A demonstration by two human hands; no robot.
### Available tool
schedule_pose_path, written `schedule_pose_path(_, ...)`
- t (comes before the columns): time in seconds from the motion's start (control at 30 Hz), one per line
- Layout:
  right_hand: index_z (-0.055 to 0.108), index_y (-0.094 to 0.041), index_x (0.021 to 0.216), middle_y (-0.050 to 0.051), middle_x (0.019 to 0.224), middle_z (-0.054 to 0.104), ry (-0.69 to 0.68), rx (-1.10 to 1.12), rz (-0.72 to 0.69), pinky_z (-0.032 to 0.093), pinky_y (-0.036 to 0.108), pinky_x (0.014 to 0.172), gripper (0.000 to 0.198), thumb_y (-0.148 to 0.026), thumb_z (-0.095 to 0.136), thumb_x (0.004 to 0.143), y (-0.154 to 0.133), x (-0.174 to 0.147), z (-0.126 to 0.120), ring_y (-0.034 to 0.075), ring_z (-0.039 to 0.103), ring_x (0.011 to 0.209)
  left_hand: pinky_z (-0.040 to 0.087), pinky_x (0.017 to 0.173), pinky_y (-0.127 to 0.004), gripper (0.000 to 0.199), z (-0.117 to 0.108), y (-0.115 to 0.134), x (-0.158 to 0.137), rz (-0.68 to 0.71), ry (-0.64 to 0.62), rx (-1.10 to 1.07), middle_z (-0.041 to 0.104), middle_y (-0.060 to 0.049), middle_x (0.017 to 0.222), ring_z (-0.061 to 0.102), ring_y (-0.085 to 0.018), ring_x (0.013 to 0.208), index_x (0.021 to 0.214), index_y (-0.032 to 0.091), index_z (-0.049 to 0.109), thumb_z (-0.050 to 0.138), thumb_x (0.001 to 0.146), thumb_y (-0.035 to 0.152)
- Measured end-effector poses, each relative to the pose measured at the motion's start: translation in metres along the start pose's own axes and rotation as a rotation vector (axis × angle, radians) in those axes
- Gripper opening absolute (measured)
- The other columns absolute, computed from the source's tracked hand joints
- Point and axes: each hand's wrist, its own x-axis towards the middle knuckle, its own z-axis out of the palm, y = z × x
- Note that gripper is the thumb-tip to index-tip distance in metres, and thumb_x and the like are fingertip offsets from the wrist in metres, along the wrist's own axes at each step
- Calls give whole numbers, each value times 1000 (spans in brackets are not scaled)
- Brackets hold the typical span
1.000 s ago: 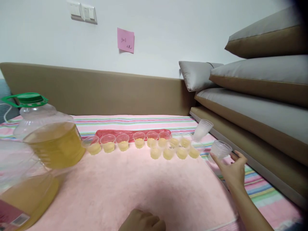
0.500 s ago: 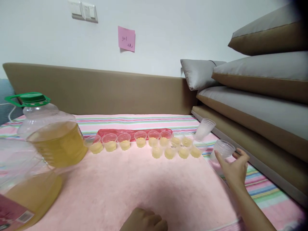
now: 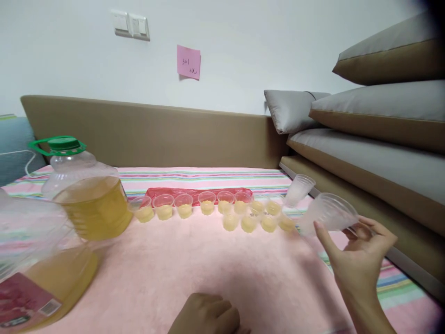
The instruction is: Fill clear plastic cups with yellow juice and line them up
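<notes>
The right hand is now lifting the nearer right-side cup stack, fingers grasping its sides, seemingly making those cups available, while the left hand is lying clenched.

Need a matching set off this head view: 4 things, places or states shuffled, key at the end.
Things
1. right hand
2. left hand
3. pink note
4. red plastic

Places or states
A. stuck on the wall
B. fingers curled, at the bottom edge of the picture
C. lying behind small cups of yellow liquid
D. gripping clear plastic cups

Right pairs: 1-D, 2-B, 3-A, 4-C
</notes>
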Motion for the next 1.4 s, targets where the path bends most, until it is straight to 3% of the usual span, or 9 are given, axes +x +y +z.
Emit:
schedule_pose_path(0.13,42,-20,129,17,129,47,-153,181,11,42,53,108,78,-34,94,72,-45,-31,28,33,55,117,37,47,-25,36,-22,-4,-2,-146,198,-80,57,5,57,53,-9,48,71,22,48,42,106,26)
schedule_pose_path(0.3,45,-23,136,15,133,49,-394,275,53,43,52,110,63,-30,86,88,-76,-82,49,35,51,128,46,59,-24,19,-41,-10,-11,-447,419,-295,58,2,82,57,-13,69,98,26,54,53,104,44)
schedule_pose_path(0.47,46,-22,140,12,135,50,-577,246,-35,50,43,103,53,-32,76,97,-89,-106,57,31,53,125,57,84,-38,55,-36,-16,-18,-595,540,-390,55,-6,120,59,-21,94,131,33,45,70,90,60)
schedule_pose_path(0.63,44,-21,144,13,140,48,-652,228,-159,47,48,104,48,-28,67,104,-93,-111,62,32,50,127,54,98,-49,75,-30,-12,-17,-663,538,-423,50,-9,140,56,-30,121,138,36,36,81,82,57)
schedule_pose_path(0.9,45,-18,139,15,142,47,-681,217,-208,45,50,105,36,-25,60,107,-93,-118,66,32,47,129,53,98,-56,71,-32,-8,-13,-680,452,-412,49,-8,138,56,-29,119,139,37,34,78,84,52)
schedule_pose_path(1.4,45,-19,138,14,145,46,-703,177,-287,45,51,103,43,-9,55,98,-96,-119,67,33,44,129,53,100,-54,69,-33,-10,-15,-751,368,-405,48,-6,131,55,-27,115,134,35,32,78,83,42)
